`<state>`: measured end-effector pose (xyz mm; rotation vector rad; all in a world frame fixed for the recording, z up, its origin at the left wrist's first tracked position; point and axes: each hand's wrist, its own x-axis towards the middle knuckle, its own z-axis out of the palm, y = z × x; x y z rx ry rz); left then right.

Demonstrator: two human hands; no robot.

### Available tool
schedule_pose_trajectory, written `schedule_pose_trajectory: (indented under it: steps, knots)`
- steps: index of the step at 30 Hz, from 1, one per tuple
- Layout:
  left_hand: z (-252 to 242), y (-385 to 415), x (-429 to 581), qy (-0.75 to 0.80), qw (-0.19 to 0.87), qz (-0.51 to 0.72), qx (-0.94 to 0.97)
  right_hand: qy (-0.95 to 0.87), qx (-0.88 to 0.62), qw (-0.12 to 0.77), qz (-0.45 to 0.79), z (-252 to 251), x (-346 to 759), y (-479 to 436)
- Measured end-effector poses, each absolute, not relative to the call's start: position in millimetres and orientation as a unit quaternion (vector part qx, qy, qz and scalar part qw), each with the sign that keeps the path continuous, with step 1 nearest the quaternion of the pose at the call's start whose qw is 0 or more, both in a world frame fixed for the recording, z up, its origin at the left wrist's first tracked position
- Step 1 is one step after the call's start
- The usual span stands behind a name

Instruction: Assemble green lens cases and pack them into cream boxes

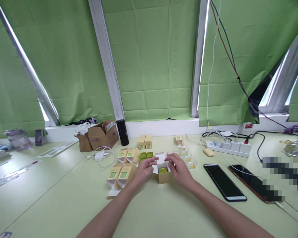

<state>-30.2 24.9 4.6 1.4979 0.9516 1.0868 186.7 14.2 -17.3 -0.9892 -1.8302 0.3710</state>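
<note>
The little box [163, 178] sits lid-up on the desk [149, 215] between both hands, green thing [163, 170] inside, probably so each flap's in easy reach. Left hand [146, 169] is half-curled by the box's left flap, right hand [178, 168] bent at its right one, fingers loosely parted, but I can't tell if either's pinching cardboard. Cartons [123, 175] stand left of the box, likely for elbow room.
</note>
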Motion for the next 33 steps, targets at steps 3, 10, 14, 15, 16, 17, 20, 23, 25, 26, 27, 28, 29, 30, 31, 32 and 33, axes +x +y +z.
schedule_pose_trajectory:
  steps: [3,10,14,15,16,17,20,23,25,26,27,28,29,30,31,32,33]
  knots:
    - [2.3,27.0,-30.2,0.385,0.524,0.45,0.612,-0.729,-0.415,0.52,0.163,-18.1,190.2,16.1]
    - [-6.5,36.0,-32.7,0.364,0.54,0.451,0.61,-0.702,-0.427,0.541,0.18,-21.8,191.1,19.9]
    - [-8.1,38.1,-33.4,0.361,0.533,0.451,0.618,-0.686,-0.435,0.55,0.194,-23.5,191.1,20.5]
    - [-7.8,38.0,-33.2,0.358,0.534,0.45,0.62,-0.681,-0.438,0.552,0.199,-23.9,191.1,20.6]
    - [-7.3,37.6,-32.8,0.357,0.535,0.448,0.621,-0.677,-0.441,0.553,0.204,-24.1,191.2,20.6]
    - [-6.7,37.0,-32.2,0.355,0.536,0.448,0.622,-0.672,-0.444,0.555,0.208,-24.4,191.3,20.7]
    - [-4.4,33.7,-29.6,0.357,0.532,0.449,0.622,-0.663,-0.452,0.556,0.219,-24.6,191.5,21.1]
    - [-2.0,28.7,-26.4,0.358,0.531,0.452,0.621,-0.653,-0.459,0.557,0.229,-23.6,191.1,21.0]
    - [-0.6,25.1,-24.5,0.357,0.534,0.452,0.619,-0.647,-0.464,0.558,0.234,-22.5,190.7,20.7]
    - [0.1,23.6,-23.7,0.356,0.537,0.452,0.617,-0.644,-0.467,0.558,0.238,-21.9,190.4,20.5]
    - [0.7,22.3,-23.0,0.357,0.538,0.452,0.616,-0.64,-0.469,0.559,0.242,-21.5,190.2,20.4]
    - [1.2,21.3,-22.5,0.359,0.537,0.453,0.615,-0.637,-0.47,0.559,0.247,-21.2,190.1,20.4]
    - [1.6,20.6,-22.0,0.36,0.536,0.454,0.614,-0.633,-0.471,0.56,0.253,-21.1,190.0,20.5]
    - [1.9,20.1,-21.7,0.361,0.536,0.455,0.613,-0.629,-0.471,0.561,0.259,-21.1,190.0,20.7]
    - [2.0,19.8,-21.3,0.361,0.537,0.455,0.612,-0.626,-0.47,0.563,0.265,-21.3,190.0,20.9]
    - [1.9,19.5,-21.1,0.36,0.538,0.455,0.611,-0.624,-0.468,0.565,0.27,-21.7,190.1,21.3]
    - [1.6,19.4,-20.8,0.358,0.541,0.455,0.61,-0.621,-0.466,0.567,0.274,-22.2,190.2,21.7]
